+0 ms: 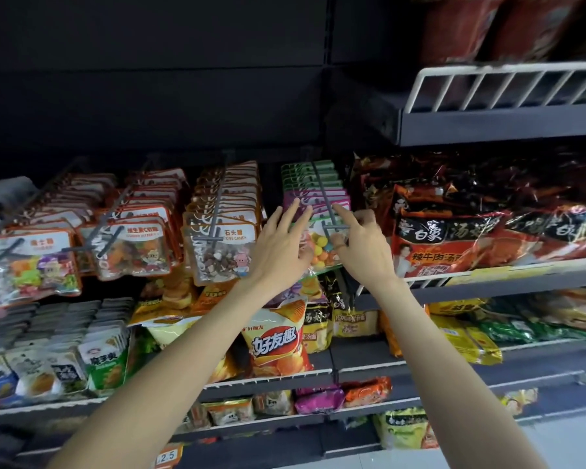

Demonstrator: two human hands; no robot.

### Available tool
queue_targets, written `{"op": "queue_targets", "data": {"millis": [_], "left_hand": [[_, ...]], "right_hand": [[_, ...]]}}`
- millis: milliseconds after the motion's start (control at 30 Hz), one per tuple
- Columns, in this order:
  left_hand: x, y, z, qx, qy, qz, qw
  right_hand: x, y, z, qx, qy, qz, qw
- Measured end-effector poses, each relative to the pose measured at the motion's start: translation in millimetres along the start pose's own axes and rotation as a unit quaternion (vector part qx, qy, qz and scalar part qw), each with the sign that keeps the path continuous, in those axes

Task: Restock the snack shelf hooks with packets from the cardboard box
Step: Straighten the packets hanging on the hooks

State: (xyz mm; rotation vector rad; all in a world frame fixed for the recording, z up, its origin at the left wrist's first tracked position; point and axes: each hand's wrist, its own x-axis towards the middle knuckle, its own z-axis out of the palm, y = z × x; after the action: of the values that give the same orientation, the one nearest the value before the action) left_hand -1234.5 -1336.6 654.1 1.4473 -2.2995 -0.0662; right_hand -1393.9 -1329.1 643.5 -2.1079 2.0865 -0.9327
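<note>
Head view: both arms reaching up to the fourth hook (pixel 329 211) from the left, a grey peg whose long axis runs from about 11 o'clock at the back panel down to 5 o'clock at its crossbar tip. At the tip, a clear candy packet (pixel 318 247) of coloured balls, hanging upright, long axis 12 to 6, face toward the camera. Left hand (pixel 278 247) at the packet's 9 o'clock edge, fingers straight and spread, tips toward 1 o'clock, resting against it. Right hand (pixel 361 247) at its 3 o'clock side, fingers curled, pinching the packet's top corner just beside the crossbar. Behind, pink and green packets (pixel 305 184) stacked along the same hook. At 9 o'clock, stone candy packets (pixel 222 247); at 3 o'clock, noodle bags (pixel 444 238); at 6 o'clock, a crisp bag (pixel 276 340).
</note>
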Motion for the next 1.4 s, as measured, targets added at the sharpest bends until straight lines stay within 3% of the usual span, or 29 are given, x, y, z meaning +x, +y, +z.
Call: {"op": "queue_targets", "data": {"millis": [100, 200, 300, 433, 667, 833, 1400], "left_hand": [[8, -1, 1, -0.013, -0.013, -0.003, 1.000], [8, 2, 5, -0.105, -0.003, -0.029, 0.994], [3, 9, 12, -0.218, 0.026, -0.090, 0.971], [3, 15, 19, -0.266, 0.048, -0.111, 0.956], [17, 3, 19, -0.310, 0.048, -0.126, 0.941], [7, 8, 25, -0.298, 0.046, -0.101, 0.948], [-14, 16, 37, -0.346, 0.055, -0.063, 0.934]], "right_hand": [[-1, -3, -1, 0.003, 0.002, 0.007, 1.000], [-4, -3, -2, 0.012, 0.018, 0.007, 1.000], [-4, -3, -4, 0.103, 0.004, 0.032, 0.994], [-2, -1, -3, 0.214, -0.030, 0.052, 0.975], [-8, 4, -1, 0.150, -0.015, 0.022, 0.988], [-18, 3, 5, 0.094, 0.034, -0.002, 0.995], [-26, -1, 10, 0.091, 0.063, -0.007, 0.994]]}}
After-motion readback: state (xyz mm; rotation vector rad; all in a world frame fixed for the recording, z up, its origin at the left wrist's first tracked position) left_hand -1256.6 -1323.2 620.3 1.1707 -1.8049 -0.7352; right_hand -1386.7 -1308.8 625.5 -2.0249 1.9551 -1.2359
